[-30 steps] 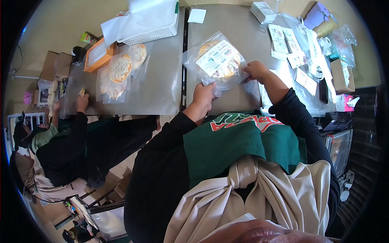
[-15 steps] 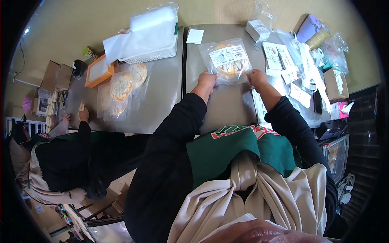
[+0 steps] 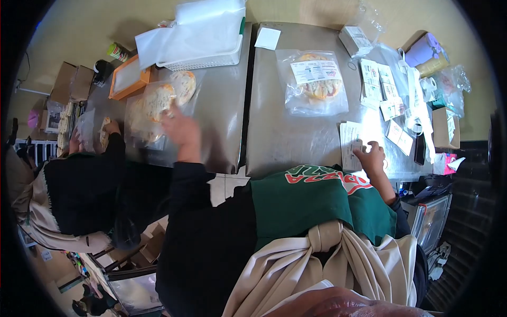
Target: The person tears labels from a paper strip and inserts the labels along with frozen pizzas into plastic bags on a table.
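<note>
My left hand (image 3: 182, 133) is stretched out to the left, blurred by motion. Its fingertips overlap a bagged pizza (image 3: 159, 101) in a group of clear-bagged pizzas. Close to the front edge of the table, my right hand (image 3: 373, 158) has its fingers bent and apart, fingertips right at a stack of printed labels (image 3: 349, 138). Flat on the table ahead of me lies another bagged pizza (image 3: 323, 92) with a white printed label (image 3: 316, 71) across its upper part; neither hand touches it.
To the left a co-worker's hand (image 3: 112, 127) holds a piece of food beside the bags. A white basket (image 3: 211, 61) with plastic sheets and an orange-framed box (image 3: 128, 84) stand behind. On the right are more label stacks (image 3: 371, 79), a phone (image 3: 420, 150) and a cardboard box (image 3: 445, 128).
Both hands have let go of the labelled pizza bag, which stays on the table. My left hand has swung left to the other bagged pizzas; my right has come back to the label stack.
</note>
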`<state>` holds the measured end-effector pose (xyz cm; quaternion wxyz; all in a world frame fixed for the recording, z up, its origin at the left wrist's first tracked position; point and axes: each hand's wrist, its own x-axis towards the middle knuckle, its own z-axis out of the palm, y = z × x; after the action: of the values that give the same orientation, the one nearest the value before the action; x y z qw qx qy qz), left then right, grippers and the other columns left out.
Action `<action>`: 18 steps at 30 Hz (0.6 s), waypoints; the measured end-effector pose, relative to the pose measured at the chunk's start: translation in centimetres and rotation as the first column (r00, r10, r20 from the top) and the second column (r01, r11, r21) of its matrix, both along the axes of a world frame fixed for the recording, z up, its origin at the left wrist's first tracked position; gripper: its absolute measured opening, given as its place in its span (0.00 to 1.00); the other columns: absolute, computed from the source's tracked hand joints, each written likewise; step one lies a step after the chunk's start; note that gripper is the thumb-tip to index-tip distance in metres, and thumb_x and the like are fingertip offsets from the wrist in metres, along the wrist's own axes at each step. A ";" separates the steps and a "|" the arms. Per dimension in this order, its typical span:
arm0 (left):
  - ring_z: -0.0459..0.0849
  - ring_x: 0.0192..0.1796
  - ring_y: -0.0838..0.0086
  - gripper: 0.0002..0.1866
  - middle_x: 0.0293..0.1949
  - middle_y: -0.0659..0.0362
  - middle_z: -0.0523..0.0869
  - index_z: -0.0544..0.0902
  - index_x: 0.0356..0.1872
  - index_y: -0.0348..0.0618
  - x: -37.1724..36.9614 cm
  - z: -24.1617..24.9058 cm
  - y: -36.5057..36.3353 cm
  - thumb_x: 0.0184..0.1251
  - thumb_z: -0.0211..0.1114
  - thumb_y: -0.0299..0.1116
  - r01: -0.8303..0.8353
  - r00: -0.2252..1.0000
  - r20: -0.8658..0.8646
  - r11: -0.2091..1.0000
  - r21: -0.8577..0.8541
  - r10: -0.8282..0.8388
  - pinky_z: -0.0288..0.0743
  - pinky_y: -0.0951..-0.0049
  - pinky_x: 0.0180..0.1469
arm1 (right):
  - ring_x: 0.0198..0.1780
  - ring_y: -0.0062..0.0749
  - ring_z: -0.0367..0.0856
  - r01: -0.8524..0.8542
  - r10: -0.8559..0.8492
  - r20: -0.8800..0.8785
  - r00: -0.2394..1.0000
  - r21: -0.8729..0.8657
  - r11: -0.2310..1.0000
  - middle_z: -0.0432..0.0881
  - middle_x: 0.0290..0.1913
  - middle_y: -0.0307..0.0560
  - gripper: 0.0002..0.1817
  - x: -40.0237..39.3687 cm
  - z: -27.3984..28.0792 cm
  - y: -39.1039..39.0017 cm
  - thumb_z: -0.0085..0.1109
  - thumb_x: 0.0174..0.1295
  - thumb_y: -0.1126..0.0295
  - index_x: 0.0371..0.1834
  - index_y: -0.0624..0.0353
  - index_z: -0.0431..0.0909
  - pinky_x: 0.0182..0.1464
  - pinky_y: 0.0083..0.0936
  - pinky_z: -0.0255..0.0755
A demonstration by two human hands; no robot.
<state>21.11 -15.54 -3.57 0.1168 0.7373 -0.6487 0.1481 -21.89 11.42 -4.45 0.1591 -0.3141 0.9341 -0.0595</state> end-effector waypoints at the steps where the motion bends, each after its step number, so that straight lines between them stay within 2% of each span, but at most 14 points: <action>1: 0.66 0.58 0.52 0.35 0.60 0.47 0.63 0.58 0.68 0.60 2.0 1.2 -0.1 0.56 0.57 0.31 -0.143 0.988 0.079 0.986 0.086 0.137 0.65 0.56 0.56 | 0.49 0.52 0.74 -0.013 0.013 -0.041 0.999 -0.002 1.000 0.75 0.45 0.63 0.36 0.2 -0.6 1.1 0.71 0.43 0.54 0.52 0.63 0.69 0.52 0.41 0.68; 2: 0.65 0.58 0.52 0.37 0.62 0.48 0.61 0.56 0.69 0.66 3.8 2.2 -0.4 0.57 0.57 0.32 -0.288 0.951 0.167 0.945 0.157 0.262 0.65 0.55 0.57 | 0.47 0.50 0.76 -0.027 0.027 -0.082 0.996 -0.005 1.000 0.77 0.43 0.62 0.34 -0.1 -1.3 2.0 0.72 0.43 0.57 0.51 0.63 0.69 0.50 0.39 0.70; 5: 0.65 0.58 0.51 0.35 0.62 0.48 0.59 0.57 0.68 0.74 9.8 0.0 -1.5 0.58 0.56 0.33 -0.327 0.936 0.189 0.933 0.153 0.297 0.65 0.56 0.57 | 0.49 0.48 0.76 0.093 -0.095 0.231 0.968 0.018 0.995 0.79 0.44 0.56 0.36 -1.6 -2.5 2.6 0.73 0.41 0.58 0.53 0.62 0.68 0.51 0.37 0.71; 6: 0.65 0.58 0.52 0.34 0.62 0.49 0.60 0.59 0.67 0.73 10.6 -0.3 -1.7 0.59 0.56 0.34 -0.307 0.942 0.194 0.938 0.160 0.275 0.65 0.56 0.58 | 0.41 0.43 0.81 0.137 -0.103 0.286 0.953 -0.101 0.985 0.82 0.37 0.55 0.32 -2.2 -3.7 3.0 0.74 0.40 0.63 0.48 0.64 0.70 0.45 0.33 0.74; 8: 0.65 0.58 0.52 0.31 0.61 0.51 0.62 0.63 0.66 0.70 11.7 -0.8 -2.4 0.60 0.55 0.34 -0.259 0.953 0.206 0.949 0.177 0.222 0.65 0.56 0.58 | 0.37 0.41 0.83 0.140 -0.095 0.320 0.943 -0.119 0.983 0.82 0.35 0.56 0.28 -3.3 -5.1 3.0 0.74 0.40 0.64 0.42 0.66 0.73 0.41 0.32 0.75; 9: 0.66 0.58 0.53 0.28 0.60 0.52 0.64 0.65 0.64 0.69 12.8 -1.4 -3.1 0.60 0.55 0.34 -0.196 0.969 0.184 0.964 0.177 0.163 0.65 0.56 0.58 | 0.35 0.40 0.83 0.145 -0.105 0.326 0.940 -0.099 0.985 0.82 0.32 0.55 0.24 -2.8 -3.8 2.4 0.73 0.40 0.66 0.38 0.66 0.74 0.38 0.32 0.75; 12: 0.68 0.56 0.54 0.22 0.58 0.55 0.67 0.72 0.59 0.64 13.9 -2.0 -4.5 0.62 0.54 0.34 -0.054 0.984 0.179 0.984 0.170 0.023 0.66 0.57 0.58 | 0.29 0.36 0.81 0.172 -0.107 0.367 0.924 -0.149 0.974 0.81 0.28 0.51 0.18 -4.5 -6.3 2.9 0.71 0.41 0.68 0.33 0.64 0.75 0.33 0.31 0.74; 13: 0.69 0.56 0.54 0.20 0.57 0.55 0.68 0.73 0.57 0.62 13.3 -0.7 -4.8 0.62 0.54 0.35 -0.041 0.975 0.221 0.986 0.163 0.004 0.66 0.57 0.57 | 0.27 0.35 0.80 0.213 -0.149 0.403 0.903 -0.119 0.970 0.81 0.26 0.50 0.16 -4.0 -5.0 2.5 0.70 0.42 0.68 0.30 0.63 0.75 0.31 0.30 0.73; 14: 0.69 0.56 0.55 0.19 0.56 0.56 0.69 0.74 0.56 0.61 12.7 0.5 -5.0 0.63 0.54 0.35 -0.028 0.965 0.263 0.987 0.157 -0.014 0.66 0.57 0.57 | 0.24 0.34 0.78 0.174 -0.109 0.366 0.924 -0.149 0.973 0.80 0.24 0.48 0.14 -3.7 -4.8 2.5 0.69 0.44 0.68 0.29 0.62 0.74 0.28 0.31 0.71; 17: 0.71 0.56 0.55 0.17 0.54 0.56 0.71 0.74 0.53 0.58 10.2 3.2 -4.7 0.63 0.52 0.35 -0.073 0.946 0.320 0.996 0.052 0.053 0.67 0.57 0.56 | 0.26 0.32 0.77 0.185 -0.103 0.363 0.926 -0.198 0.963 0.78 0.24 0.46 0.12 -3.2 -4.0 2.6 0.67 0.46 0.69 0.29 0.61 0.74 0.30 0.30 0.70; 18: 0.71 0.56 0.55 0.17 0.54 0.55 0.71 0.74 0.53 0.58 10.2 2.9 -4.6 0.63 0.51 0.35 -0.143 0.938 0.326 0.988 0.058 0.116 0.67 0.57 0.56 | 0.27 0.32 0.77 0.167 -0.087 0.338 0.937 -0.215 0.962 0.78 0.24 0.45 0.11 -2.9 -3.5 2.7 0.66 0.46 0.70 0.29 0.61 0.74 0.31 0.30 0.70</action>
<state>31.34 -20.17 -0.62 -0.0306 0.7485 -0.6146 0.2472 -24.80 14.13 -7.97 0.2676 -0.2556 0.8993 -0.2332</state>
